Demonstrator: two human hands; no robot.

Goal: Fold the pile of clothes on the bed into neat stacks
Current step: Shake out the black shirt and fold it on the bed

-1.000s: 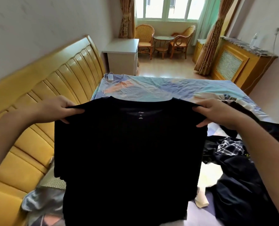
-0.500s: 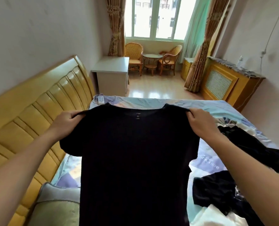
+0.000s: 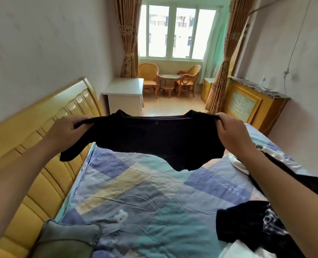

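- Head camera looks along my two outstretched arms at a black T-shirt [image 3: 160,138], which I hold up in the air above the bed [image 3: 135,192], well off the sheet; its neckline faces away from me and its body hangs in a sagging curve between my hands.
- My left hand [image 3: 69,129] is curled round the shirt's left shoulder, with the fabric bunched under my thumb and fingers; the sleeve [image 3: 70,155] droops below it toward the headboard.
- My right hand [image 3: 228,131] pinches the right shoulder in the same way, fingers closed on the cloth; the two hands are well apart, stretching the shirt wide.
- Under the shirt lies a wrinkled bedsheet [image 3: 154,198] in blue, teal and yellow patches.
- To my right on the bed sits a heap of dark clothes [image 3: 251,222] with a patterned piece and something white [image 3: 238,162] partly hidden by my right forearm.
- Near the lower left edge, a grey-green pillow [image 3: 67,239] rests beside the yellow padded headboard [image 3: 33,146].
- Beyond the bed stands a white bedside cabinet [image 3: 124,95]; further off, two wicker chairs [image 3: 148,75] flank a small round table [image 3: 168,81] under a bright window [image 3: 173,32] with brown curtains [image 3: 126,34].
- Against the right wall is a wooden cabinet with a slatted front [image 3: 245,105].
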